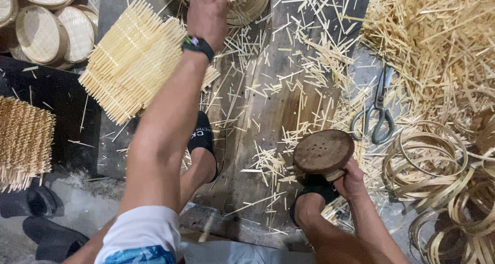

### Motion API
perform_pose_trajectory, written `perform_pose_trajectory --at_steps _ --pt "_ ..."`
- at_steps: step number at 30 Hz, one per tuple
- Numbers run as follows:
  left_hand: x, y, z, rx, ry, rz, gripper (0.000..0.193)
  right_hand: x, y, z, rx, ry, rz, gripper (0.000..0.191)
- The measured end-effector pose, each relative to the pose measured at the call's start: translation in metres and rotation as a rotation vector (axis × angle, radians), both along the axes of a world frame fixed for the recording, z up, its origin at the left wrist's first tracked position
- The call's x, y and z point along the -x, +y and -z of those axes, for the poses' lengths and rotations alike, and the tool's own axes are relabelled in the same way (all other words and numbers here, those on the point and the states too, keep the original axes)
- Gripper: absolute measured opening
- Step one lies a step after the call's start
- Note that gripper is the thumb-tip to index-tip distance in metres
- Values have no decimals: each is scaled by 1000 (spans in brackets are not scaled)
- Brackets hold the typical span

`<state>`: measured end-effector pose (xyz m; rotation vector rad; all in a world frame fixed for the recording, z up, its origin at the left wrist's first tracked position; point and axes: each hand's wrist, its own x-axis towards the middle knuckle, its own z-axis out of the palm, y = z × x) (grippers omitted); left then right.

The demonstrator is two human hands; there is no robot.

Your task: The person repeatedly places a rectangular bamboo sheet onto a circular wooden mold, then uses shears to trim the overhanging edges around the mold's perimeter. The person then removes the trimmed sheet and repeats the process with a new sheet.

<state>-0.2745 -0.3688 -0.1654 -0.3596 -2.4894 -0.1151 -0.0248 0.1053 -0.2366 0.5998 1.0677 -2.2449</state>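
L hand [208, 8] stretched to far edge of board [268, 114], fingers spread on stack of round trays [247, 1], not clamped. R hand [350, 181] near knee, grip clamped on wooden disc [324, 150]. Scissors [379, 109] just right.

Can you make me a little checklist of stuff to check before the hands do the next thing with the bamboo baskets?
1. Left hand reaches the stack of round woven pieces: ok, it rests on them.
2. Left hand's grip closed: cannot tell, the fingertips leave the frame.
3. Right hand holds the round wooden disc: ok, gripped from below.
4. Scissors away from both hands: ok, lying on the board.
5. Board free of scraps: not ok, bamboo slivers everywhere.
6. Square woven mats stacked beside the left arm: ok.
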Motion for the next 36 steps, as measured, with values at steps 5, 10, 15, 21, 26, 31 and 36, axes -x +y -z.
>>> perform_pose_trajectory --at_steps 5,10,15,21,26,31,36 --pt "-108 128 30 -513 -535 -248 62 25 -32 -18 67 -68 36 59" --pt "-193 191 82 -1801 -1154 -528 59 60 -62 -13 -136 245 -71 59" --pt "-184 139 81 -1276 -848 -308 41 55 -75 2 -706 224 -374 50" --pt "-171 -14 59 -29 -660 -543 68 25 -67 -1 -700 41 -322 42" --pt "-189 -75 48 -37 -876 -583 87 10 -50 0 -562 66 -251 39" --pt "-208 -90 40 -195 -761 -476 86 7 -47 6 -553 81 -255 36" --pt "-212 -97 33 -166 -751 -459 78 6 -48 5 -535 102 -237 36"
